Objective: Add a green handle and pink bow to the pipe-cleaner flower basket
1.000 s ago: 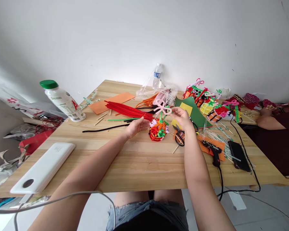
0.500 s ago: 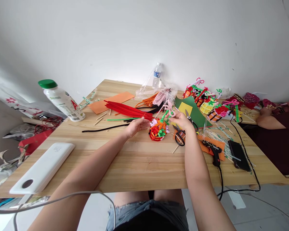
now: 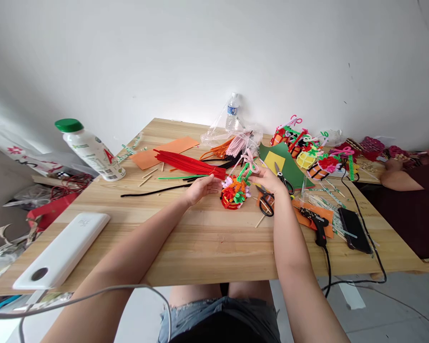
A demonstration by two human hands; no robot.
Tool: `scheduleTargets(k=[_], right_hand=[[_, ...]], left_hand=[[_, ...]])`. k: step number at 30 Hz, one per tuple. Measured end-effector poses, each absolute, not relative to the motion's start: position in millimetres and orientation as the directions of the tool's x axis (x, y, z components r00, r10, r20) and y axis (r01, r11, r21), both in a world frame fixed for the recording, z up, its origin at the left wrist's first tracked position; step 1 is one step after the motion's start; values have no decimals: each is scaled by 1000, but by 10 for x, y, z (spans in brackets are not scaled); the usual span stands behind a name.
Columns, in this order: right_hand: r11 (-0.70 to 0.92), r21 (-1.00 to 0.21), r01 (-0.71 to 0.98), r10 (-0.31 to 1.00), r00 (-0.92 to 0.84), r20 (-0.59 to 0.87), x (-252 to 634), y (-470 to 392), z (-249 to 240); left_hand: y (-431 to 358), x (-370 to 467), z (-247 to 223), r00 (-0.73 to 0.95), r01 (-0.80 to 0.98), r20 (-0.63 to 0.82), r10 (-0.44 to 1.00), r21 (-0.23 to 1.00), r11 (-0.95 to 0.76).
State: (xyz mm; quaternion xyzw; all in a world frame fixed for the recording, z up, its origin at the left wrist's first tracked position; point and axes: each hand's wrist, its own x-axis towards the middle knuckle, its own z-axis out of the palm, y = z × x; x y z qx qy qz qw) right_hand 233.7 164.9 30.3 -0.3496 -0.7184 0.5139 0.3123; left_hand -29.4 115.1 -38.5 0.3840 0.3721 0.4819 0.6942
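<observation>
A small pipe-cleaner flower basket [image 3: 233, 196] with red, orange, lilac and green blooms stands upright on the wooden table. Its green handle rises to a pink bow. My right hand [image 3: 265, 179] reaches in from the right, its fingertips closed at the green handle just under the bow. On the other side, my left hand [image 3: 200, 188] is held open beside the basket, thumb up and fingers stretched towards it. Just behind my left hand lies a bundle of red pipe cleaners [image 3: 186, 163]. Black-handled scissors [image 3: 266, 204] lie beside my right wrist.
More flower baskets [image 3: 321, 169] stand at the back right. Right of my forearm lie a glue gun [image 3: 320, 227] and a phone [image 3: 355, 229]. At left are a power bank [image 3: 62, 250] and a green-capped bottle [image 3: 93, 151]. A person's arm [image 3: 400, 178] rests far right.
Almost nothing has moved. Both hands keep their places at the basket, and the whole view has shifted very slightly.
</observation>
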Motion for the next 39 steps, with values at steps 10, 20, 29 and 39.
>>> scheduleTargets(k=[10, 20, 29, 39], right_hand=[[309, -740, 597, 950, -163, 266, 2560, 1410, 681], [730, -239, 640, 543, -330, 772, 2148, 703, 381], [756, -91, 648, 517, -507, 690, 2147, 697, 317], [731, -255, 633, 575, -371, 729, 2111, 710, 226]], left_hand=[[976, -212, -138, 107, -183, 206, 973, 966, -185], [805, -41, -66, 191, -116, 365, 911, 930, -348], [791, 8, -62, 213, -185, 343, 915, 933, -307], [797, 18, -16, 103, -20, 347, 932, 938, -347]])
